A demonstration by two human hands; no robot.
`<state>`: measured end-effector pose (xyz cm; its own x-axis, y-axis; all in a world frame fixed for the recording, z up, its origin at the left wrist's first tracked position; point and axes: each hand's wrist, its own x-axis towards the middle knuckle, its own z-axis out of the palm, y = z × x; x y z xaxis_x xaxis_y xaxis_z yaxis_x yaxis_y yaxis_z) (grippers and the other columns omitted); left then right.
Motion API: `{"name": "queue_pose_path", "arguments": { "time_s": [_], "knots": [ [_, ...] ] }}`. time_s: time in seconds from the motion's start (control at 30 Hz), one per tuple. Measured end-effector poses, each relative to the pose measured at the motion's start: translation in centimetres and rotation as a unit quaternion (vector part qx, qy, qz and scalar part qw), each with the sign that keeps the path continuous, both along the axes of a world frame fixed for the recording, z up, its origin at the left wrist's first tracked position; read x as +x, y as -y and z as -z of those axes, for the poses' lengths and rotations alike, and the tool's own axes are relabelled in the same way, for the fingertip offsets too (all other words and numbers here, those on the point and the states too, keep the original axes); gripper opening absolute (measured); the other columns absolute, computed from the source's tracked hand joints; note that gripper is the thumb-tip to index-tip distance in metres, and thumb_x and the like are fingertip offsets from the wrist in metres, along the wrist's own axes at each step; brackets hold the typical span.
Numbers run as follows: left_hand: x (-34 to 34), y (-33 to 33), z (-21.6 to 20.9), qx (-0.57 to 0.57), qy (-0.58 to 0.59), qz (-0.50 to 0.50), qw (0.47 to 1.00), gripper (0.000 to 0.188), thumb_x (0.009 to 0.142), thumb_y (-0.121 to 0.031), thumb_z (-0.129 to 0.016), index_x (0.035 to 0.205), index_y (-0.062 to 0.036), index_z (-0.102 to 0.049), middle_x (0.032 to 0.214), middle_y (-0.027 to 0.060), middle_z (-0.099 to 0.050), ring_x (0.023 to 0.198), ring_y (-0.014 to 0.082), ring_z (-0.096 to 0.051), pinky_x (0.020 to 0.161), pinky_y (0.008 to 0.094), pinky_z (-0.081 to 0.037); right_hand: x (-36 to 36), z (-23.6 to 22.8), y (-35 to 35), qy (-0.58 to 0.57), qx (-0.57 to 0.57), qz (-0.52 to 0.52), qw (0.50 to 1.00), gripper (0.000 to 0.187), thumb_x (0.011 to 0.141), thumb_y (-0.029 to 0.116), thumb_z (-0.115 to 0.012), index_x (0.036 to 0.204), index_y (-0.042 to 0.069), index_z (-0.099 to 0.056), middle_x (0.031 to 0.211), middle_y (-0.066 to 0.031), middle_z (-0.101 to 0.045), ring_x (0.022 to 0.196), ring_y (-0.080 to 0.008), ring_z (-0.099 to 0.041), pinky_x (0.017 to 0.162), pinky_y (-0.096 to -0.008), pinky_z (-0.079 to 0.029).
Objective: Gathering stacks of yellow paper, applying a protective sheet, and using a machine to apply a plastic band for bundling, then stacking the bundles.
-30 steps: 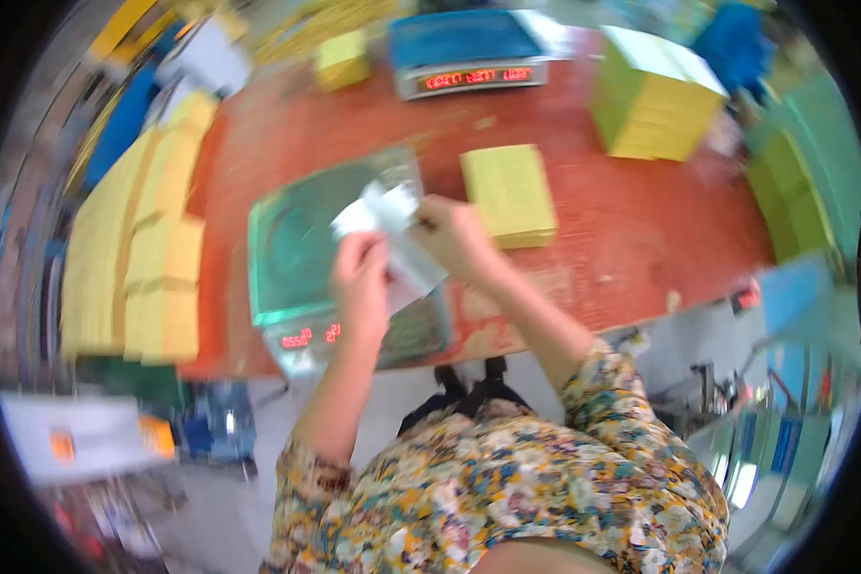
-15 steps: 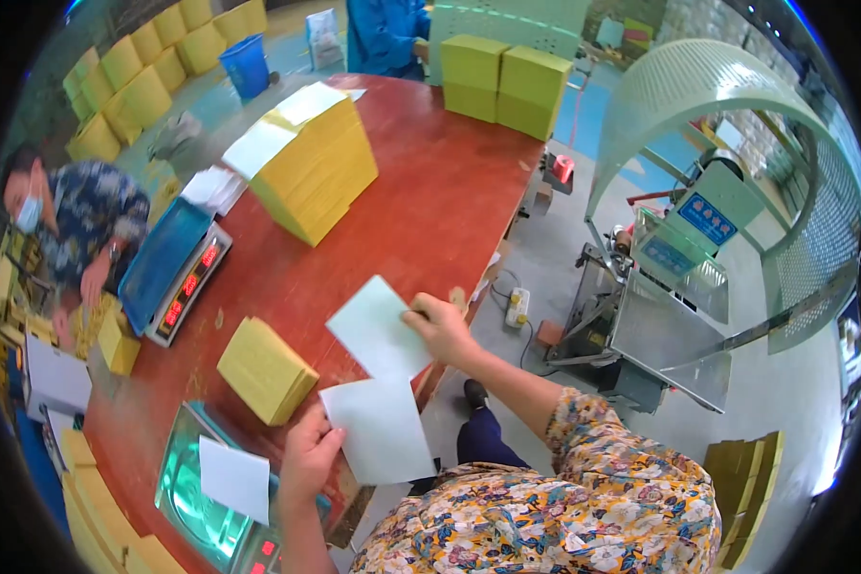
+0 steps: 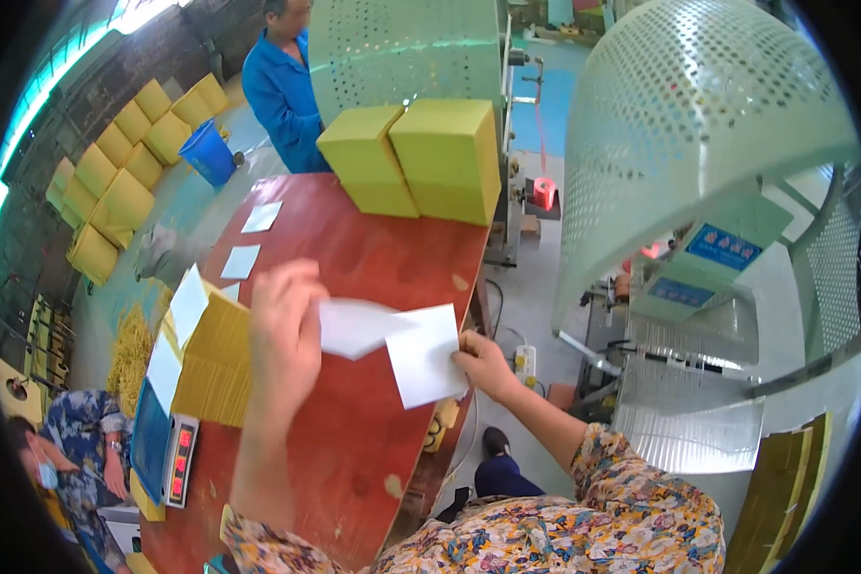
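My right hand (image 3: 485, 364) pinches the edge of a square white paper sheet (image 3: 425, 356) over the table's right edge. My left hand (image 3: 287, 330), raised over the table and somewhat blurred, has a second white paper sheet (image 3: 354, 327) at its thumb side. The two sheets meet or overlap between my hands. Left of my left hand stands a tall stack of yellow paper (image 3: 212, 371), partly hidden by my forearm. White sheets (image 3: 188, 304) lie on top of it. Beyond it, a few more white sheets (image 3: 261, 217) lie on the red table (image 3: 354, 450).
Two yellow-green paper stacks (image 3: 445, 161) stand at the far end, before a perforated guard (image 3: 407, 57). A scale (image 3: 180, 461) sits on the left, near a co-worker (image 3: 86, 430). Another person in blue (image 3: 282, 96) stands beyond the table. A machine with a curved guard (image 3: 698, 115) is on the right.
My view has swung up toward the table's far end. My left hand has risen and moved forward with its sheet, while my right hand still holds its own near the table edge.
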<state>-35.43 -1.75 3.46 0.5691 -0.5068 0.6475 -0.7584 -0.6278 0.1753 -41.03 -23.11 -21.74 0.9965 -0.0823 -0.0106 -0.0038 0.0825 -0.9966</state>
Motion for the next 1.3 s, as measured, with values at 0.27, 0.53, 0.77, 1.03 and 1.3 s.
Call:
{"name": "queue_pose_path", "arguments": {
  "time_s": [0.27, 0.53, 0.77, 1.03, 1.3],
  "knots": [
    [24.4, 16.3, -3.8, 0.071, 0.209, 0.037, 0.975, 0.015, 0.080, -0.006, -0.053, 0.091, -0.0023, -0.063, 0.104, 0.0119, -0.063, 0.109, 0.0294, -0.055, 0.090, 0.0428, -0.042, 4.1, 2.5, 0.9, -0.084, 0.111, -0.034, 0.990, 0.012, 0.080, 0.005, -0.052, 0.088, 0.003, -0.060, 0.079, 0.0015, -0.058, 0.076, -0.0066, -0.053, 0.067, -0.0246, -0.044],
    [35.1, 26.4, 0.5, 0.151, 0.139, 0.074, 0.976, 0.015, 0.082, -0.008, -0.049, 0.085, -0.0084, -0.064, 0.093, 0.0076, -0.065, 0.105, 0.0276, -0.057, 0.088, 0.0447, -0.043, 4.7, 1.0, 1.4, -0.096, 0.164, -0.046, 0.981, 0.012, 0.082, 0.001, -0.052, 0.090, 0.003, -0.060, 0.080, 0.0030, -0.058, 0.075, -0.0053, -0.053, 0.068, -0.0236, -0.044],
    [36.5, 27.2, 3.9, 0.147, 0.033, 0.131, 0.980, 0.011, 0.081, -0.004, -0.044, 0.086, -0.0022, -0.054, 0.083, 0.0180, -0.059, 0.086, 0.0380, -0.056, 0.075, 0.0462, -0.045, 4.8, 1.8, 1.6, -0.119, 0.129, -0.056, 0.983, 0.013, 0.081, 0.001, -0.054, 0.092, 0.003, -0.061, 0.080, 0.0027, -0.059, 0.077, -0.0058, -0.055, 0.070, -0.0248, -0.046],
    [36.0, 24.2, 0.9, 0.133, -0.116, 0.122, 0.977, 0.040, 0.089, -0.015, -0.043, 0.125, -0.0070, -0.057, 0.119, 0.0182, -0.063, 0.107, 0.0361, -0.060, 0.093, 0.0428, -0.046, 13.8, 1.5, 6.8, 0.039, 0.268, 0.256, 0.928, 0.024, 0.082, 0.005, -0.047, 0.102, 0.000, -0.060, 0.093, -0.0064, -0.063, 0.084, -0.0148, -0.059, 0.074, -0.0257, -0.046],
    [36.1, 20.9, 5.7, 0.106, -0.194, 0.147, 0.964, 0.043, 0.096, -0.028, -0.042, 0.132, -0.0081, -0.055, 0.132, 0.0151, -0.056, 0.123, 0.0290, -0.050, 0.106, 0.0346, -0.035, 23.6, 3.4, 8.9, 0.144, 0.398, 0.329, 0.844, 0.030, 0.080, 0.002, -0.047, 0.105, 0.002, -0.063, 0.098, -0.0009, -0.064, 0.087, -0.0090, -0.057, 0.080, -0.0229, -0.043]
  ]
}}
